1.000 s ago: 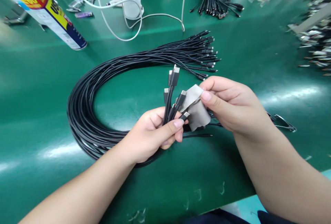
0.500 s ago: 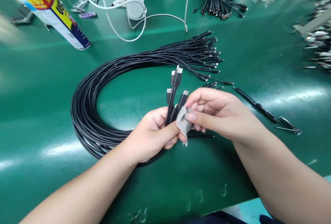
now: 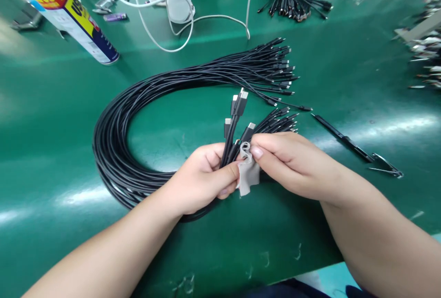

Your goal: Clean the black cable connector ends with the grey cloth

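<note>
Cable ends (image 3: 237, 119): your left hand (image 3: 201, 176) has a small fan of them clamped between thumb and fingers, plugs up, just in front of you at table centre. Long axis runs roughly 6 to 12 o'clock, tips leaning toward 1 o'clock; the tallest pair sits above the rest, one shorter plug at about 10 o'clock of the cloth.

Your right hand (image 3: 292, 162) is pinched shut on the grey cloth (image 3: 247, 171), fingertips pressing it against the lowest plug, touching your left thumb.

My read: keep the left grip tight low on the cords so the plugs don't twist, and work the cloth along each plug's axis, one plug per pass. Fold looks bunched; a flatter pad would likely cover the metal tip better.

Cable loop (image 3: 113, 151) lies flat on the green table (image 3: 69, 119) from 9 to 12 o'clock, its other ends fanned at 1 o'clock. Spray can (image 3: 69, 18) at 10 o'clock, tweezers (image 3: 358, 149) at 3 o'clock, well apart.
</note>
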Motion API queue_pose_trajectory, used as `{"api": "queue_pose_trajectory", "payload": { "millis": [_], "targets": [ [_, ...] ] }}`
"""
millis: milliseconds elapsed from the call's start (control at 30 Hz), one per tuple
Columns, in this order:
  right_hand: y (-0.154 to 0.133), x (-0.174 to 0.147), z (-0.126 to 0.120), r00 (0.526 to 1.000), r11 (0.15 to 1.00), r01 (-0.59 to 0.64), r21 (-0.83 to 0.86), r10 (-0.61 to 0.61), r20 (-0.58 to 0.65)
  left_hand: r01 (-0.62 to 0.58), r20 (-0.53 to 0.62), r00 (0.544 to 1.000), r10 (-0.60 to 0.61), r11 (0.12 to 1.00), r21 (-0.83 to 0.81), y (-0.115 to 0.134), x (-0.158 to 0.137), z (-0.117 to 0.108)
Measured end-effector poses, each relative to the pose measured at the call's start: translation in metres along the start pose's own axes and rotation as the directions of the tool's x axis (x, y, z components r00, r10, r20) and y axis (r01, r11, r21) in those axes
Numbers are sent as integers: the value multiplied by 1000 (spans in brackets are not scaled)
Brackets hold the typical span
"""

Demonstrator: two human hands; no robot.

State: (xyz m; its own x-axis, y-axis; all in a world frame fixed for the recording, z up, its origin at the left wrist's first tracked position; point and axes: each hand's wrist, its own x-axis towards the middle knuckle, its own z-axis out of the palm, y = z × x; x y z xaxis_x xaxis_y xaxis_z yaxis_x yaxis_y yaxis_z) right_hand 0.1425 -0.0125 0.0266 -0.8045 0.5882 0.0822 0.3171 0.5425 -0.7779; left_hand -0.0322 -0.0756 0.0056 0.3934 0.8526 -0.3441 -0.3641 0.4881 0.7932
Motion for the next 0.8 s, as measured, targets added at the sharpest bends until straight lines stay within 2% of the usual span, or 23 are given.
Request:
{"api": "queue_pose_trajectory", "payload": {
  "millis": [233,333,467,633,800],
  "targets": [
    [2,-2,-8,998,999,-2,41,-1,69,-12,-9,1000,13,999,52,2,-1,0],
    [5,-1,-12,983,986,-53,159,24,183,-7,37,999,4,996,85,2,0,2],
    [12,0,-18,939,941,-96,326,-23,343,-44,47,998,37,985,168,1,0,4],
    [15,0,-15,950,958,-56,283,-37,310,-28,27,999,24,985,172,1,-1,3],
    [12,-1,-9,976,975,-73,208,27,216,1,13,1000,-2,994,110,-1,-1,1]
  ]
}}
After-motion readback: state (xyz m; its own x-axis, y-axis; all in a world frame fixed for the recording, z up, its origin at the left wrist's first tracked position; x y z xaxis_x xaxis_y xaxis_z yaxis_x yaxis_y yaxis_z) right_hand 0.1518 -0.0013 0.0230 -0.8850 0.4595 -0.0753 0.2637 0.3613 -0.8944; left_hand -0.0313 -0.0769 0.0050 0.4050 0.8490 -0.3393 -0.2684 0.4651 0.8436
